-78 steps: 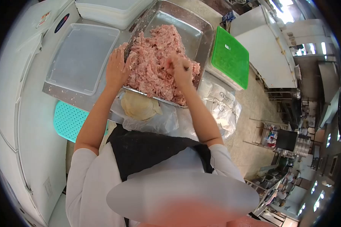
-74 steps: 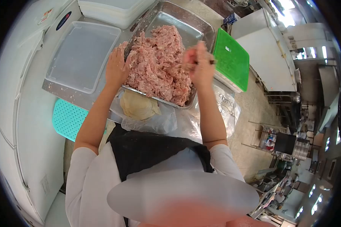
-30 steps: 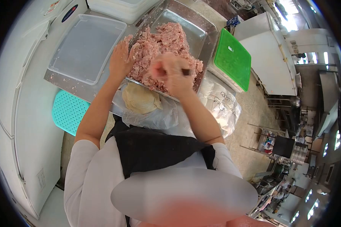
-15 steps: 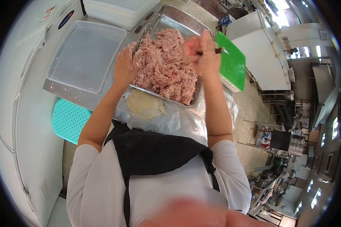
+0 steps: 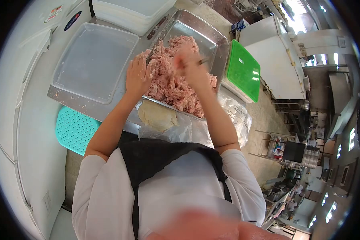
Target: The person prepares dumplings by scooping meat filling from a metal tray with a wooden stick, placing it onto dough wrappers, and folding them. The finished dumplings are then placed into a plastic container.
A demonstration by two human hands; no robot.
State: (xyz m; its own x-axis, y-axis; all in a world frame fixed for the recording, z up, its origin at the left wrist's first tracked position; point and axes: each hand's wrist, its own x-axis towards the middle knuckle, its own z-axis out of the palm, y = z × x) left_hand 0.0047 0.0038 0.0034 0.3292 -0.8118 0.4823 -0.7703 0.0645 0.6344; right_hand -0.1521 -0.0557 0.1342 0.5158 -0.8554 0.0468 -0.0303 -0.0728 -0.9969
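Note:
Ground meat [image 5: 168,86], pink and lumpy, is heaped in the near part of a deep metal tray [image 5: 212,30]. My left hand [image 5: 137,78] grips the tray's left rim, fingers along the outside and thumb toward the meat, with bits of meat stuck to the skin. Over the middle of the heap my right hand [image 5: 192,70], smeared by motion, is closed around a dark-handled utensil [image 5: 203,61]. The handle end sticks out on the right; its working end is hidden or blurred.
Left of the tray lies a clear plastic lid [image 5: 94,62]. A green-lidded container [image 5: 244,72] stands to the right. Pale flat rounds [image 5: 158,116] sit on a plastic bag [image 5: 192,130] before me. A turquoise perforated stool [image 5: 76,128] is below left; white containers [image 5: 128,14] stand behind.
My right hand has moved left and slightly down with the utensil, from the tray's right side to over the meat. The left hand stays at the rim; the whole view has shifted slightly.

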